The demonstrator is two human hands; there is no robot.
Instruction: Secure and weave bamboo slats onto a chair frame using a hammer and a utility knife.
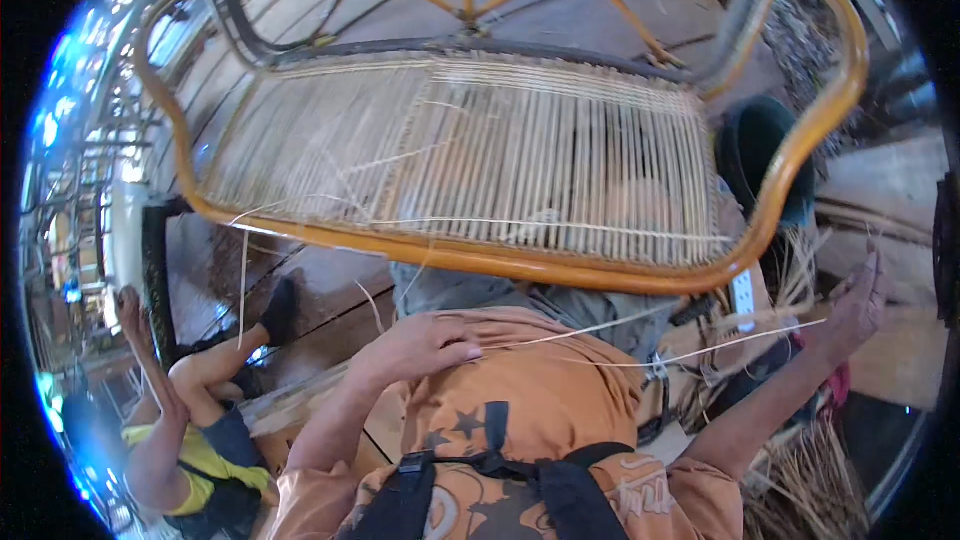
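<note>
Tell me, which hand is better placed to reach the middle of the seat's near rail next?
Probably the left hand: it shows just below the middle of the orange rail, over the shirt. The right hand is stretched far out to the right, well away from that spot.

Rattan frame (500, 259), pale strand (715, 346), right grip (858, 304) (outstretched)

Below the green bucket (748, 138), a white power strip (742, 302); right of the bucket, a pale board (890, 175); well left of it, a co-worker (210, 485) in yellow.
</note>
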